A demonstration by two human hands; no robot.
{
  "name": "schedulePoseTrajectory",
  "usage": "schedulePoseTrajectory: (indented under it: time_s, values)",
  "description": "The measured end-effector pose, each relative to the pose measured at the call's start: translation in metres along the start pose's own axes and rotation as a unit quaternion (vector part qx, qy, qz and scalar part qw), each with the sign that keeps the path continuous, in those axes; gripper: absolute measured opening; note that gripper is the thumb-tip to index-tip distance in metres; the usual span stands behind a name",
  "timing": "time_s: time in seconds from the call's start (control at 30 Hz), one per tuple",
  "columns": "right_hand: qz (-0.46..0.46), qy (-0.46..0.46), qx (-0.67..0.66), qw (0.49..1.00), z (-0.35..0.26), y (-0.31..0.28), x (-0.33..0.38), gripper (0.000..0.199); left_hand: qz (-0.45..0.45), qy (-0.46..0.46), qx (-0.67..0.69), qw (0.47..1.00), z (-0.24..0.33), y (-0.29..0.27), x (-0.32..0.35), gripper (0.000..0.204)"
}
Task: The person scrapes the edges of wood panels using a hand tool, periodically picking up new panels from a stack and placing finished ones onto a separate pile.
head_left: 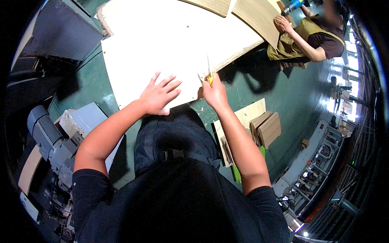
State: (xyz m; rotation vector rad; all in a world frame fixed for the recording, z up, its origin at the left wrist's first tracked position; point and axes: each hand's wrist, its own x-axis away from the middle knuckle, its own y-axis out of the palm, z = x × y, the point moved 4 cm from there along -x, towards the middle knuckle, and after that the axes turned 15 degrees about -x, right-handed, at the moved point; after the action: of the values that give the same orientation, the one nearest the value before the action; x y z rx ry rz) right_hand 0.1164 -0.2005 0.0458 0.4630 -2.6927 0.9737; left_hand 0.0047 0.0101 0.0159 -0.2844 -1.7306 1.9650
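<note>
A large white board (162, 44) lies in front of me, brightly lit. My left hand (159, 96) rests flat on its near part, fingers spread and holding nothing. At the board's near right edge, my right hand (214, 91) is closed round a yellow-handled tool (210, 77). A long thin metal blade or shaft points away from me out of that fist; which kind of tool it is, I cannot tell. The grip is partly hidden by my fingers.
At the upper right a co-worker (304, 40) holds a blue power tool (295, 5) and touches a wood-coloured panel (259, 18). Wooden pieces (265, 128) are stacked right of my legs. A motor (44, 127) stands left, a grey cabinet (60, 30) upper left, roller machinery (312, 162) right.
</note>
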Motion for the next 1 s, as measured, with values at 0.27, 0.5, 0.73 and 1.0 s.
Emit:
schedulePoseTrajectory:
  time_s: [0.27,0.5,0.73,1.0]
  values:
    - [-0.021,-0.043,0.162,0.986,-0.036,0.040,0.009,0.028,-0.009,-0.001,0.004,1.000,-0.002,0.001,0.004,0.091]
    - [-0.037,0.008,0.124,0.992,-0.035,0.017,-0.007,0.032,-0.004,-0.001,0.008,1.000,-0.004,0.003,0.006,0.093]
    - [-0.021,-0.013,0.100,0.995,-0.031,0.024,-0.032,0.032,-0.001,0.008,0.016,1.000,-0.004,0.001,0.003,0.095]
    - [-0.061,-0.047,0.221,0.972,-0.047,0.049,-0.016,0.031,-0.007,0.009,0.012,1.000,-0.003,0.001,0.007,0.094]
